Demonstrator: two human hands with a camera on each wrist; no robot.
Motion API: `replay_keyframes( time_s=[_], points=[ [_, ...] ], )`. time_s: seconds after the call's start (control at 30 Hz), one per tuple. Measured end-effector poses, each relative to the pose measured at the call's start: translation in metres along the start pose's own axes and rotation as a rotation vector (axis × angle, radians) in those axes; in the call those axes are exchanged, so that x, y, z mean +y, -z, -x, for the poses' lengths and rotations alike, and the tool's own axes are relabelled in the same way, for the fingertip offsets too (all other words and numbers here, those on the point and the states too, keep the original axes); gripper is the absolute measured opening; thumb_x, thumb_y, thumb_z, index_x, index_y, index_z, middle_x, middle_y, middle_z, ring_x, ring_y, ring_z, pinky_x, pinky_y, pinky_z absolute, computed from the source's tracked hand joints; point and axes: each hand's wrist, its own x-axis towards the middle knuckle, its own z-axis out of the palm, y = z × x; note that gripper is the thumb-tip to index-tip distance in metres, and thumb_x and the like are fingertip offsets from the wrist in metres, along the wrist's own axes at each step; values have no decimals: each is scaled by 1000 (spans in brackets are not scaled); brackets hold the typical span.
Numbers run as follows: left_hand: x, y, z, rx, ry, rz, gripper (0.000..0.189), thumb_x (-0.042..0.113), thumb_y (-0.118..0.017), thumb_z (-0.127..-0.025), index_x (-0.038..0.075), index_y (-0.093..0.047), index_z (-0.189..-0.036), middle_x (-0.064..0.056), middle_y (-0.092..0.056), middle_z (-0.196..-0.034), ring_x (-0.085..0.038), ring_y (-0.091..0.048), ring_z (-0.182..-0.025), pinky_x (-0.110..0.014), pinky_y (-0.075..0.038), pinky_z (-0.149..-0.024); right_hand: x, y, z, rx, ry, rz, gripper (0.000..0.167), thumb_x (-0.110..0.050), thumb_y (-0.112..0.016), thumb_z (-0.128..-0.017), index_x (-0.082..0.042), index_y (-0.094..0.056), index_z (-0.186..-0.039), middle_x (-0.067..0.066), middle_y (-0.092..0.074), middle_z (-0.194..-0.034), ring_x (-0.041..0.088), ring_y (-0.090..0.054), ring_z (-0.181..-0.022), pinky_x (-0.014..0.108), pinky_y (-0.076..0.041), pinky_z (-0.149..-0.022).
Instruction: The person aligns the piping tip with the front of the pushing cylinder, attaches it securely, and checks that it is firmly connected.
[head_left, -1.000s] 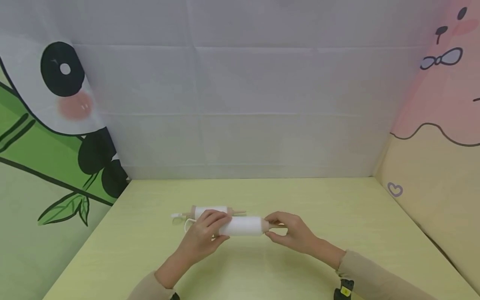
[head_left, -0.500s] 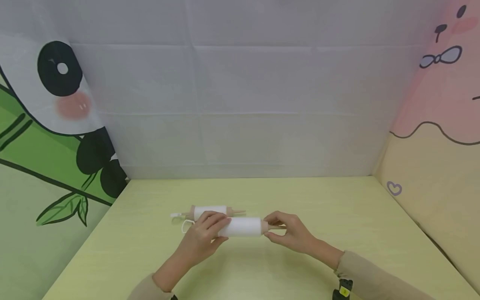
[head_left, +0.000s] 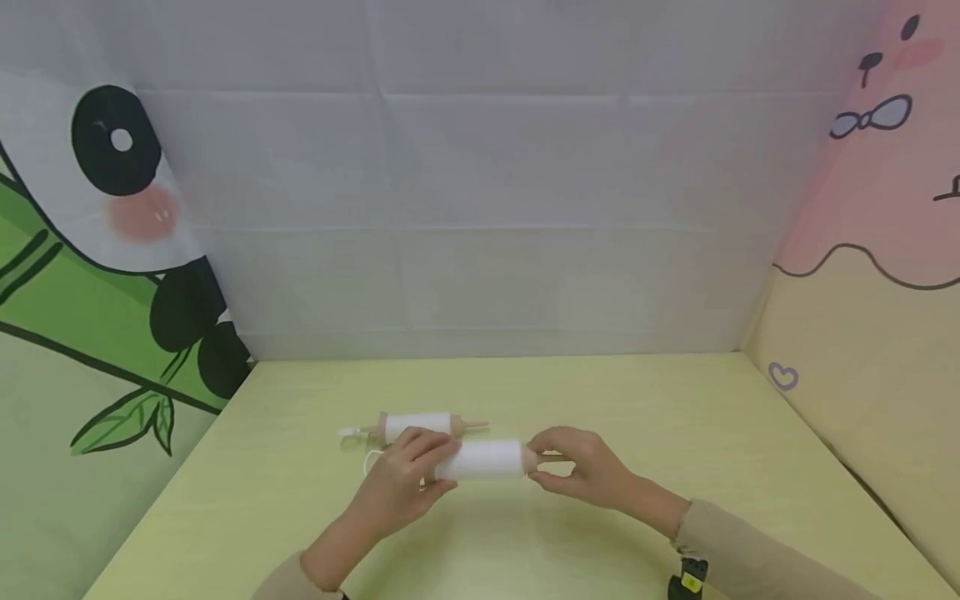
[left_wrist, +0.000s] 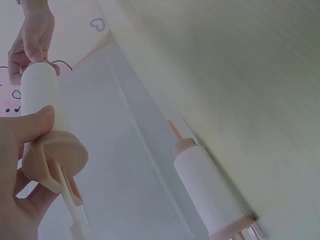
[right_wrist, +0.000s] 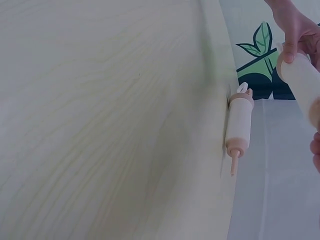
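Note:
Held level above the table is a white syringe-like tube [head_left: 489, 460] with beige ends and a thin pointed nozzle. My left hand [head_left: 408, 475] grips its left end, thumb below and fingers over the top in the head view. A beige winged end piece [left_wrist: 56, 157] with a white stem sticks out beyond that hand. At the other end, my right hand [head_left: 581, 462] pinches the beige collar between thumb and fingers, beside the nozzle. Behind them, a matching white tube [head_left: 417, 427] lies on the table, its nozzle pointing right; the left hand overlaps its near edge.
The pale yellow table [head_left: 637, 400] runs back to a grey-white cloth wall [head_left: 495, 208]. Printed cloth panels stand at the left [head_left: 135, 333] and right [head_left: 862, 350] sides.
The held tube and both hands sit slightly lower in the head view, with both grips the same. The tube lying behind stays put; the head view shifts a little.

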Motion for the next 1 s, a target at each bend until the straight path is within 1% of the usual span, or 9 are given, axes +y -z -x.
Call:
replay_keyframes(
  time_s=[0.13,0.2,0.27,0.33,0.43,0.53,0.73,0.83,1.0],
  points=[
    [1,1,0,8,-50,-16,49,13,-83,-53,2,-66,-98,-6,-63,-95,-22,-56,-86,-29,-51,-66,-3,-1,1,3,-12,-25,31,12,-73,-61,3,-60,-88,13,-64,-82,23,-65,-74,20,-53,-63],
    [2,1,1,3,-47,-20,50,13,-84,-53,2,-66,-98,-6,-63,-95,-22,-55,-86,-29,-51,-67,1,-4,6,2,-50,-32,31,10,-74,-63,1,-61,-90,11,-65,-83,20,-65,-74,19,-53,-64],
    [1,0,3,-12,-22,-15,49,13,-84,-53,3,-66,-97,-6,-63,-96,-21,-56,-87,-28,-51,-67,6,-7,11,-9,-101,-22,30,6,-74,-66,-3,-61,-92,7,-65,-85,16,-64,-76,17,-52,-65],
    [0,0,5,-33,22,-3,49,13,-85,-52,3,-66,-97,-5,-64,-96,-20,-56,-88,-29,-52,-67,9,-9,14,-32,-138,8,28,0,-73,-70,-6,-61,-95,4,-66,-88,13,-64,-78,17,-52,-68],
    [-2,0,9,-74,86,21,49,12,-85,-53,4,-67,-98,-3,-64,-98,-19,-56,-90,-29,-52,-68,10,-11,16,-64,-158,82,25,-9,-72,-75,-9,-62,-98,1,-65,-91,12,-63,-80,19,-53,-68],
    [-5,3,13,-106,126,38,50,11,-86,-53,5,-67,-98,-2,-64,-99,-19,-56,-91,-30,-52,-69,8,-12,17,-82,-155,147,27,-15,-72,-77,-9,-62,-101,1,-66,-96,13,-63,-84,22,-53,-67],
    [-13,12,24,-129,174,52,51,8,-86,-51,6,-66,-97,0,-63,-98,-17,-55,-90,-30,-53,-68,9,-8,19,-68,-163,209,33,-16,-72,-76,-5,-62,-105,3,-65,-100,16,-62,-90,23,-51,-71],
    [-17,17,32,-141,207,47,51,8,-86,-50,6,-67,-97,0,-63,-98,-18,-56,-90,-30,-53,-68,13,-4,23,-74,-201,210,34,-14,-73,-75,-6,-61,-107,2,-64,-102,16,-61,-92,23,-51,-72],
    [-27,24,47,-214,288,36,48,10,-85,-52,8,-66,-97,0,-63,-98,-19,-56,-92,-32,-52,-70,18,0,31,-101,-263,242,37,-16,-74,-74,-7,-61,-107,1,-63,-104,17,-60,-95,29,-52,-75]
  ],
)
